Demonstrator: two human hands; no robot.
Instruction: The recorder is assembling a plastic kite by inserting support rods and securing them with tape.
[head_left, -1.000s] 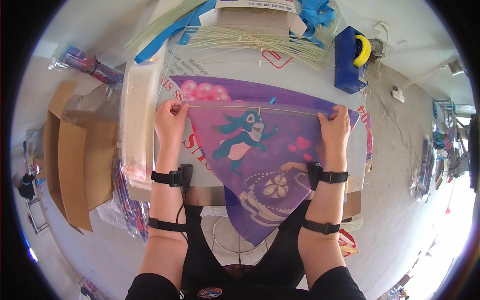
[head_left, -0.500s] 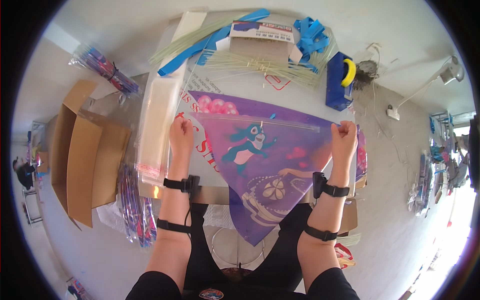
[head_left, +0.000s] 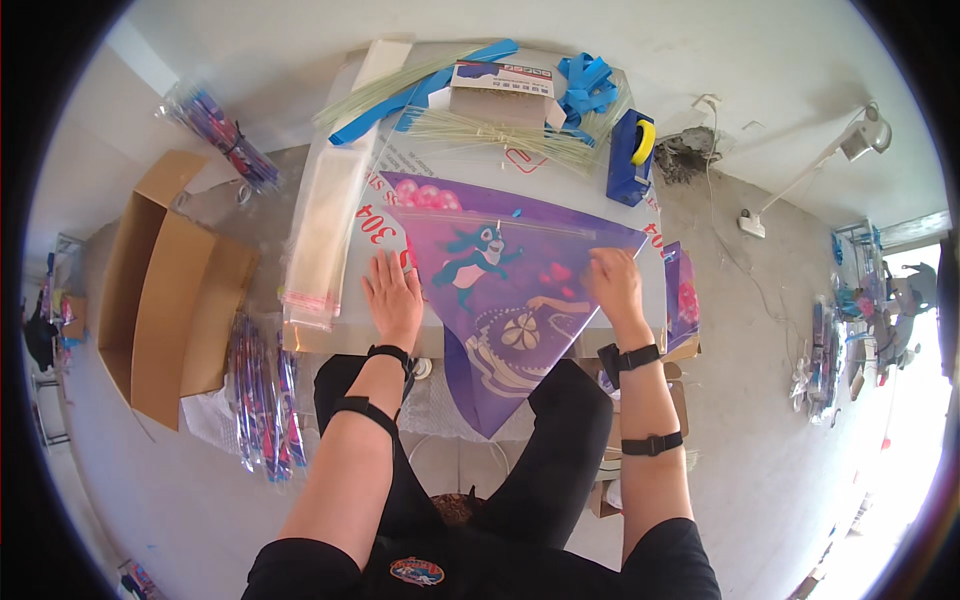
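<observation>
A purple triangular kite sail (head_left: 560, 235) lies over the table with its lowest point hanging past the front edge. Printed on it are a blue cartoon animal and a pale dress shape. Across its upper part runs a thin pale rod or strip (head_left: 545, 229). My left hand (head_left: 393, 300) rests flat with fingers spread, on the tabletop beside the sail's left edge. At the sail's right edge is my right hand (head_left: 614, 285), its fingers curled together over the sheet; what they pinch is hidden.
Blue ribbons (head_left: 587, 88), thin pale sticks (head_left: 480, 128) and an open small box (head_left: 500, 100) lie at the table's back. A blue tape dispenser (head_left: 625, 180) stands back right, clear plastic sleeves (head_left: 322, 235) left. Beside the table are a cardboard box (head_left: 160, 310) and wrapped bundles (head_left: 262, 400).
My left hand has moved toward me from the sail's upper left and opened flat. My right hand has left the right corner and sits lower along the edge. The view has shifted slightly.
</observation>
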